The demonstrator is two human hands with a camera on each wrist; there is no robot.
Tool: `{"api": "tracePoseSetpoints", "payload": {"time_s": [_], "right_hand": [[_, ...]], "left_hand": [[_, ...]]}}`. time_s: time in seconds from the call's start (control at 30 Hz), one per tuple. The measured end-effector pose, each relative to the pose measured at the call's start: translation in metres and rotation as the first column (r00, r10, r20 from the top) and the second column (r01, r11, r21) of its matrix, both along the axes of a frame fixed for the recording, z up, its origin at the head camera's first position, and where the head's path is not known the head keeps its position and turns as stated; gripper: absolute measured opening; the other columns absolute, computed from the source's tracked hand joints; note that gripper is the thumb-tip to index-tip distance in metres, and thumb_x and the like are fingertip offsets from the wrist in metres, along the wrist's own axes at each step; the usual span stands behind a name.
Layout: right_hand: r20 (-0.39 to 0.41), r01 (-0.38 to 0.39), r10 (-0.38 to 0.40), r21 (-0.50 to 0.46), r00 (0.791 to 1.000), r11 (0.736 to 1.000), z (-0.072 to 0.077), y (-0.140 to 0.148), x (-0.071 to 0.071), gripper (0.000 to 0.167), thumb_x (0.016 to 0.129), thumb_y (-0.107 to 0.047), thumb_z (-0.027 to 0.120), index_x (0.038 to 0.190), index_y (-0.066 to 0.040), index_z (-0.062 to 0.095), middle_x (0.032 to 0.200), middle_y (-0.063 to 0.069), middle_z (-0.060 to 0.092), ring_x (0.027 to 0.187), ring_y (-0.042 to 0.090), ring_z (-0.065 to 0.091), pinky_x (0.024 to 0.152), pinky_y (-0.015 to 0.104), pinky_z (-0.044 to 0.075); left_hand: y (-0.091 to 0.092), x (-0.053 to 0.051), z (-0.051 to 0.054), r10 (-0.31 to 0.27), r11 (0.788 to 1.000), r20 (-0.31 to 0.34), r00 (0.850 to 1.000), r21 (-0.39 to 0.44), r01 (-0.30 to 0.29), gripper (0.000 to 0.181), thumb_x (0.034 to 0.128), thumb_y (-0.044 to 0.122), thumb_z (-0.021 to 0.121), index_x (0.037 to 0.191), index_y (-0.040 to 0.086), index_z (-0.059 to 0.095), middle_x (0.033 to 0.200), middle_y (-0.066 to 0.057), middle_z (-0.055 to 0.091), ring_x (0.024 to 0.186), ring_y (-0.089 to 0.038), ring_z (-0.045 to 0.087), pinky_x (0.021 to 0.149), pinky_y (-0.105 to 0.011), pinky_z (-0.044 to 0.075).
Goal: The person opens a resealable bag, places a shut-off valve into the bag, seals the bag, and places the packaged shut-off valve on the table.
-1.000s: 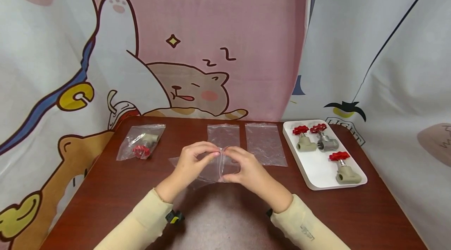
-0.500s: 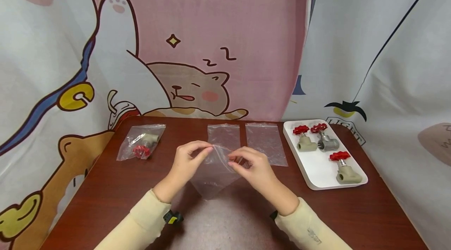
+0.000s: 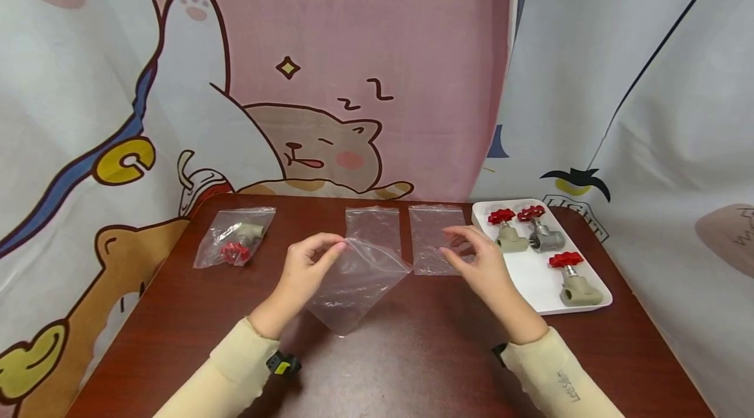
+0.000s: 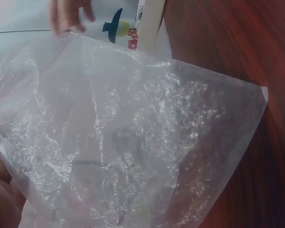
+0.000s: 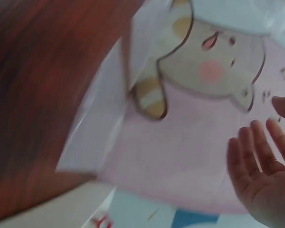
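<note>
My left hand point(image 3: 305, 269) pinches the top corner of a clear plastic bag point(image 3: 353, 287) between thumb and fingertips; the bag hangs slanted over the table, one corner pointing down. In the left wrist view the bag point(image 4: 133, 128) fills most of the picture, with part of the left hand point(image 4: 4, 194) at the edge. My right hand point(image 3: 485, 264) is in the air beside the white tray point(image 3: 530, 284), apart from the held bag, fingers loosely bent and holding nothing. The right wrist view shows its fingers point(image 5: 259, 156) spread.
Two flat clear bags point(image 3: 377, 228) point(image 3: 436, 235) lie at the back of the brown table point(image 3: 377, 372). Another bag point(image 3: 212, 238) with a red-handled valve inside lies at the left. The tray at the right holds three red-handled valves, one grey valve point(image 3: 548, 238) among them.
My right hand has let go of the bag and moved right, towards the tray. The bag now hangs from the left hand alone, which has shifted slightly left.
</note>
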State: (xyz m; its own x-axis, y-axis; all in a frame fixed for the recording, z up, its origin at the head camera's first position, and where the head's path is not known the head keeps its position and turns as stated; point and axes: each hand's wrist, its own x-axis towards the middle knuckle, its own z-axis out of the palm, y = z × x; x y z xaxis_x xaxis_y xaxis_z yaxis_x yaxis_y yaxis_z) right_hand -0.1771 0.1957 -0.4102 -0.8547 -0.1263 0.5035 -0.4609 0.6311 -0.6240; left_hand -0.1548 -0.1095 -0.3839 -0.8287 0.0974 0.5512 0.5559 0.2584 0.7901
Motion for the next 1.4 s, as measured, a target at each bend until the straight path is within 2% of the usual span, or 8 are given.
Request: {"api": "tracePoseSetpoints", "payload": {"time_s": [0.1,0.23,0.43,0.53,0.7,0.8,1.27,1.4], "right_hand": [[0.047,0.066,-0.070,0.071,0.996,0.995,-0.006,0.025,-0.005,0.036,0.078,-0.007,0.076,0.112,-0.004,0.064,0.095,0.011,0.064,0.082,0.022,0.060,0.064,0.024,0.048],[0.100,0.135,-0.150,0.140,0.984,0.981,-0.012,0.060,-0.008,0.040,0.080,-0.009,0.074,0.117,-0.001,0.059,0.101,0.018,0.063,0.090,0.032,0.062,0.071,0.034,0.049],[0.175,0.241,-0.285,0.233,0.942,0.942,-0.019,0.116,-0.008,0.043,0.084,-0.014,0.070,0.121,0.002,0.056,0.108,0.027,0.061,0.096,0.041,0.059,0.073,0.048,0.047],[0.314,0.285,-0.362,0.265,0.878,0.921,-0.019,0.143,-0.008,0.048,0.089,-0.024,0.064,0.127,0.003,0.051,0.117,0.030,0.056,0.101,0.043,0.055,0.076,0.051,0.045],[0.529,0.396,-0.473,0.260,0.704,0.881,-0.022,0.177,-0.006,0.057,0.095,-0.037,0.052,0.134,0.002,0.042,0.123,0.030,0.049,0.105,0.042,0.046,0.077,0.052,0.043],[0.578,0.418,-0.488,0.261,0.654,0.870,-0.024,0.193,-0.004,0.057,0.096,-0.037,0.046,0.134,0.005,0.041,0.125,0.033,0.046,0.108,0.045,0.043,0.081,0.055,0.041],[0.598,0.243,-0.547,0.515,0.586,0.822,-0.038,0.215,-0.011,0.054,0.091,-0.029,0.051,0.121,0.015,0.045,0.119,0.042,0.045,0.102,0.052,0.046,0.084,0.059,0.043],[0.600,0.229,-0.533,0.510,0.596,0.829,-0.042,0.210,-0.012,0.055,0.091,-0.031,0.053,0.121,0.015,0.046,0.116,0.040,0.048,0.097,0.048,0.048,0.080,0.057,0.044]], "left_hand": [[-0.002,0.000,0.000,-0.006,1.000,0.018,1.000,0.011,0.006,0.005,0.0836,-0.005,0.066,0.089,-0.004,0.068,0.079,-0.019,0.069,0.064,-0.020,0.060,0.058,-0.019,0.047],[-0.005,0.001,-0.002,-0.019,0.999,0.055,0.998,0.026,0.018,0.006,0.0850,-0.003,0.065,0.090,-0.005,0.068,0.078,-0.020,0.069,0.067,-0.033,0.063,0.059,-0.019,0.047],[-0.008,0.000,-0.005,-0.037,0.998,0.088,0.995,0.047,0.032,0.007,0.0861,-0.002,0.064,0.091,-0.006,0.067,0.078,-0.020,0.069,0.070,-0.031,0.066,0.061,-0.018,0.049],[-0.009,0.000,-0.006,-0.038,0.998,0.094,0.995,0.051,0.033,0.007,0.0863,-0.003,0.064,0.092,-0.007,0.067,0.077,-0.020,0.070,0.070,-0.030,0.067,0.062,-0.018,0.050],[-0.010,-0.001,-0.007,-0.042,0.998,0.104,0.994,0.049,0.037,0.008,0.0870,-0.002,0.063,0.092,-0.008,0.066,0.077,-0.020,0.070,0.072,-0.031,0.067,0.063,-0.019,0.051],[-0.010,-0.001,-0.007,-0.048,0.998,0.104,0.993,0.053,0.043,0.008,0.0869,-0.003,0.063,0.092,-0.008,0.066,0.078,-0.020,0.070,0.072,-0.030,0.068,0.063,-0.019,0.051],[-0.010,-0.001,-0.008,-0.061,0.997,0.086,0.994,0.057,0.056,0.007,0.0870,-0.004,0.062,0.092,-0.009,0.066,0.077,-0.021,0.069,0.070,-0.031,0.067,0.063,-0.020,0.052],[-0.010,-0.001,-0.009,-0.067,0.997,0.085,0.994,0.052,0.063,0.007,0.0870,-0.003,0.063,0.092,-0.007,0.066,0.078,-0.021,0.069,0.072,-0.032,0.068,0.064,-0.019,0.052]]}}
